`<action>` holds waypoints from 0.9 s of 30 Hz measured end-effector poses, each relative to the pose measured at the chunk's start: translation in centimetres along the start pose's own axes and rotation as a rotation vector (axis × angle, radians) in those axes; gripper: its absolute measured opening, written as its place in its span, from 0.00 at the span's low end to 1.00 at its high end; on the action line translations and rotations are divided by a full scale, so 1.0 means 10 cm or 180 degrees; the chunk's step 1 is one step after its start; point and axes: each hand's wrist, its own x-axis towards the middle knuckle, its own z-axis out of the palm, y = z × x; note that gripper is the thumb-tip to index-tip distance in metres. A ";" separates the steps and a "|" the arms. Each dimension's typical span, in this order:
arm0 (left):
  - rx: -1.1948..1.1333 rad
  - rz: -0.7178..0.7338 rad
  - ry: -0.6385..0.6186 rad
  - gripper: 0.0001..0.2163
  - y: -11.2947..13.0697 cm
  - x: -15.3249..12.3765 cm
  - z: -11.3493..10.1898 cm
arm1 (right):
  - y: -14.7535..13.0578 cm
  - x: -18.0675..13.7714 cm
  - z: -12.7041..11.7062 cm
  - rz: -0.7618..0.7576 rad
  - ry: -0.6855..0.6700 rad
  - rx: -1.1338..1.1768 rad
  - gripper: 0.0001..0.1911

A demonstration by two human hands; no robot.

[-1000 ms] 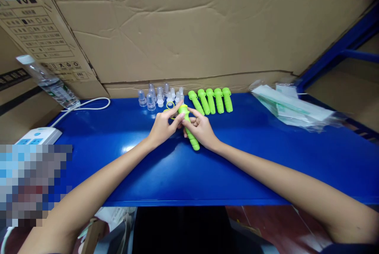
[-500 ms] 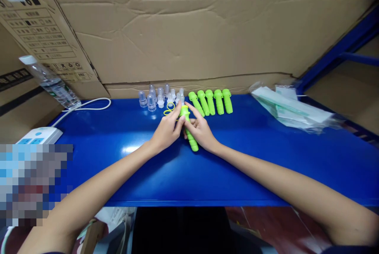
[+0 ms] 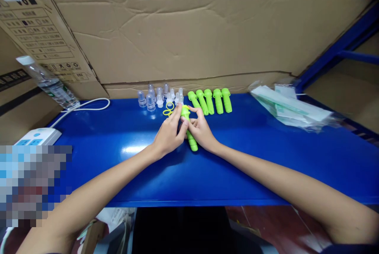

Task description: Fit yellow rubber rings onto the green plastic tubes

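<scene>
left hand (image 3: 169,134) + right hand (image 3: 201,130) | gripping green tube (image 3: 189,131) | blue table (image 3: 266,155)

On the cardboard box (image 3: 44,36) at the upper left of the frame, a bold black "6" stands near the top edge; the character before it is cut off. Below it are a printed form and a row of handling symbols, too small to read. The green label on the water bottle (image 3: 49,82) at the left is also unreadable.

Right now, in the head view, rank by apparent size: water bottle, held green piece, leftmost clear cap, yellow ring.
1. water bottle
2. green piece
3. clear cap and yellow ring look about alike; not ranked.
</scene>
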 end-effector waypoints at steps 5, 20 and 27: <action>-0.0034 0.0025 0.0118 0.24 0.02 -0.01 0.00 | -0.03 -0.01 0.01 0.0016 0.0001 -0.0013 0.31; -0.0382 -0.0047 0.0221 0.16 0.01 0.04 -0.08 | -0.05 -0.01 0.00 -0.0071 0.0030 -0.0072 0.29; -0.0421 0.0008 0.0431 0.09 -0.08 0.11 -0.13 | -0.05 -0.01 0.00 -0.0025 -0.0004 -0.0121 0.28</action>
